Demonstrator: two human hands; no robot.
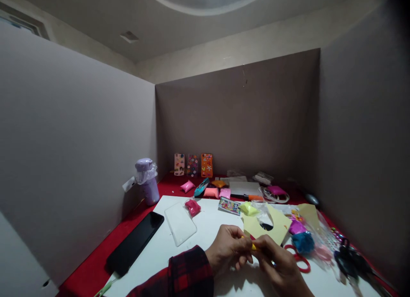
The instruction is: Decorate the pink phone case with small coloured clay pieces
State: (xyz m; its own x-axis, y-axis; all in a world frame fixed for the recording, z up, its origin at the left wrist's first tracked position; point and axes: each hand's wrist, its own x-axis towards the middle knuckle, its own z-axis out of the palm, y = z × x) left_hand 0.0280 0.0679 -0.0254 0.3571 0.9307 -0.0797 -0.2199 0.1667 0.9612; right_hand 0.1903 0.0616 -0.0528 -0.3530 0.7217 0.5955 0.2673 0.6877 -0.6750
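Observation:
My left hand (229,248), below a red and black checked sleeve, is closed in a pinch over the white board (150,246). Between its fingertips and those of my right hand (278,260) is a small yellow piece (253,246), mostly hidden by the fingers; it may be soft clay. The fingers of my right hand are curled around its other end. Just beyond the hands lies a cut sheet of pale yellow paper (278,220) with a hole in it. A clear phone case (180,224) lies flat to the left, touching a dark pink packet (193,207).
A black phone (136,243) lies at left, near a purple bottle (149,181). Red-handled scissors (303,263), a blue bundle (303,243) and plastic bags crowd the right. Three decorated phone cases (206,165) stand at the back. Grey partitions (237,126) enclose the table.

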